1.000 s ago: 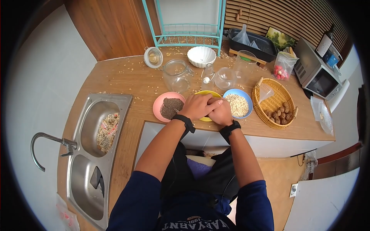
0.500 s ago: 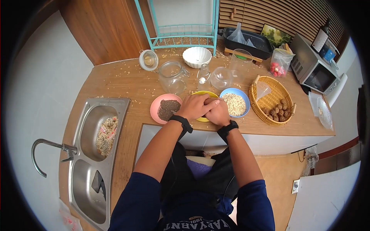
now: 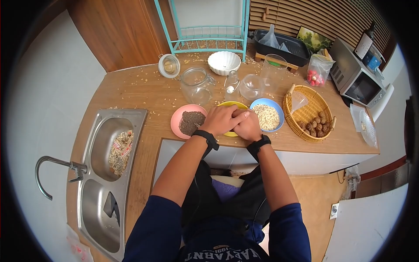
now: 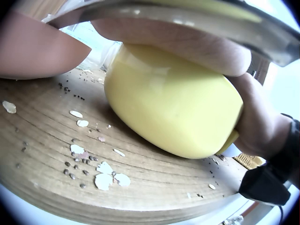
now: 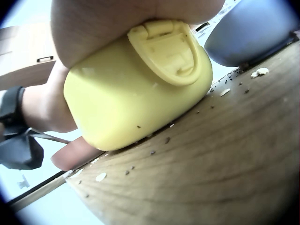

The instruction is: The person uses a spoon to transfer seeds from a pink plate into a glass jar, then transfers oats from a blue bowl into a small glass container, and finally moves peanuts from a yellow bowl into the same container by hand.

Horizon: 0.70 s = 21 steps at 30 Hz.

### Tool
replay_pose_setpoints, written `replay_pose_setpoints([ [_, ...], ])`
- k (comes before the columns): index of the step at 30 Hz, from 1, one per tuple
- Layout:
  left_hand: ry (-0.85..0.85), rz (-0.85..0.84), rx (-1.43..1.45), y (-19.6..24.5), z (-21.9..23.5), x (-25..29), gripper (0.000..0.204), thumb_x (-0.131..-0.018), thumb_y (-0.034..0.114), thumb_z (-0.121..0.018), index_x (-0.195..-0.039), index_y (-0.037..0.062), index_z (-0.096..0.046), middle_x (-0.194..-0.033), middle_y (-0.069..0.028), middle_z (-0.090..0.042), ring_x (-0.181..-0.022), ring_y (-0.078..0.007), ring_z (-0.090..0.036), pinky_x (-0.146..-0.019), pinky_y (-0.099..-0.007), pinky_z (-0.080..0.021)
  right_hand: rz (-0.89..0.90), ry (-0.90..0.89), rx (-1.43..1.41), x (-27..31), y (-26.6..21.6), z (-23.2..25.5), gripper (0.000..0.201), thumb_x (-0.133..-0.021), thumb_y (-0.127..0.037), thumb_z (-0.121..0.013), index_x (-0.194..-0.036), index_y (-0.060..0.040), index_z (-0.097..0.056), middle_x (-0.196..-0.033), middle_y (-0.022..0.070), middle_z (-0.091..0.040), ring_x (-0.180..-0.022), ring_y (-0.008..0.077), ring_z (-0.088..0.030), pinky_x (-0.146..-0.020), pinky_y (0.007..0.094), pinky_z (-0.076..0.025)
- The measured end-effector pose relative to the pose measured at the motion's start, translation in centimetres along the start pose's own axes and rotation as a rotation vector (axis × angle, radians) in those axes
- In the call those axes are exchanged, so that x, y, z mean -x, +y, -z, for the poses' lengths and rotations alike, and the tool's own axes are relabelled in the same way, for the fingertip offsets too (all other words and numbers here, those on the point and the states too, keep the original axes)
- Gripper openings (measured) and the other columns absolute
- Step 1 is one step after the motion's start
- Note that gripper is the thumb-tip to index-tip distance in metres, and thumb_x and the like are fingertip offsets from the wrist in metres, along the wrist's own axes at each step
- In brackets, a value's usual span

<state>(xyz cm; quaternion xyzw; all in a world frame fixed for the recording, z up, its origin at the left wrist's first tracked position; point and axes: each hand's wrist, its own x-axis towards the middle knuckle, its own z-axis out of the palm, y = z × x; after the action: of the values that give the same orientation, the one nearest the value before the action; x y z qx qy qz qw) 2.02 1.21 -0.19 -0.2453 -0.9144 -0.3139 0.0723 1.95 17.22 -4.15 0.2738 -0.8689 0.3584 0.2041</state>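
At the far left of the worktop, a steel sink holds heaped pale scraps. A pink bowl of dark seeds comes next, with a clear glass jar behind it. Straight in front of me, between two bowls, is the yellow container, resting on the worktop, placed, I'd judge, where both arms reach it easily. My left hand lies relaxed across its top, overlapping my right hand, probably to press or steady it from above; my right hand's fingers are hidden, so I can't tell whether they curl. A moulded flap shows on the container's side. Just right sits a blue bowl of pale flakes, seemingly kept close for easy access. Farther right, a wicker basket holds walnuts together, perhaps so they cannot roll.
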Motion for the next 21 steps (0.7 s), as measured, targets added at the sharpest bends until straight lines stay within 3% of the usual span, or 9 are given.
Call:
replay_pose_setpoints([
  [6, -0.009, 0.006, 0.020, 0.13, -0.29, -0.08, 0.064, -0.100, 0.064, -0.052, -0.099, 0.0036, -0.072, -0.093, -0.0200, -0.074, -0.090, -0.0399, -0.070, -0.084, -0.0511, -0.052, 0.021, 0.028, 0.013, -0.06, -0.21, 0.12, 0.013, -0.083, -0.020, -0.067, -0.084, -0.0069, -0.072, -0.085, 0.0162, -0.072, -0.081, 0.0421, -0.067, -0.073, 0.0509, -0.052],
  [9, 0.000, 0.022, -0.005, 0.07, -0.03, -0.05, 0.059, -0.100, 0.061, -0.055, -0.099, 0.0043, -0.073, -0.091, -0.0196, -0.074, -0.089, -0.0409, -0.069, -0.079, -0.0496, -0.052, -0.016, -0.016, 0.004, -0.11, -0.11, 0.11, 0.011, -0.083, -0.020, -0.069, -0.083, -0.0100, -0.074, -0.082, 0.0126, -0.073, -0.079, 0.0383, -0.067, -0.077, 0.0498, -0.052],
  [15, 0.043, -0.025, 0.021, 0.01, -0.55, -0.35, 0.059, -0.100, 0.060, -0.055, -0.096, 0.0033, -0.071, -0.088, -0.0200, -0.073, -0.087, -0.0414, -0.068, -0.077, -0.0505, -0.051, -0.007, 0.027, 0.028, 0.04, 0.10, -0.18, 0.011, -0.083, -0.020, -0.069, -0.082, -0.0099, -0.074, -0.082, 0.0132, -0.073, -0.078, 0.0384, -0.067, -0.075, 0.0494, -0.052],
  [17, -0.054, 0.051, -0.032, 0.15, -0.07, -0.18, 0.064, -0.100, 0.064, -0.052, -0.100, 0.0033, -0.073, -0.094, -0.0206, -0.075, -0.092, -0.0409, -0.070, -0.083, -0.0507, -0.053, 0.009, 0.024, 0.020, 0.01, -0.01, 0.03, 0.011, -0.083, -0.020, -0.069, -0.082, -0.0099, -0.074, -0.082, 0.0133, -0.073, -0.079, 0.0385, -0.067, -0.075, 0.0493, -0.052],
  [21, -0.066, 0.027, 0.010, 0.52, 0.18, -0.39, 0.064, -0.100, 0.064, -0.053, -0.102, 0.0033, -0.073, -0.095, -0.0207, -0.075, -0.092, -0.0410, -0.070, -0.083, -0.0511, -0.053, -0.033, 0.016, 0.017, 0.04, -0.11, 0.00, 0.011, -0.083, -0.020, -0.069, -0.082, -0.0098, -0.074, -0.082, 0.0133, -0.073, -0.079, 0.0383, -0.067, -0.076, 0.0493, -0.051],
])
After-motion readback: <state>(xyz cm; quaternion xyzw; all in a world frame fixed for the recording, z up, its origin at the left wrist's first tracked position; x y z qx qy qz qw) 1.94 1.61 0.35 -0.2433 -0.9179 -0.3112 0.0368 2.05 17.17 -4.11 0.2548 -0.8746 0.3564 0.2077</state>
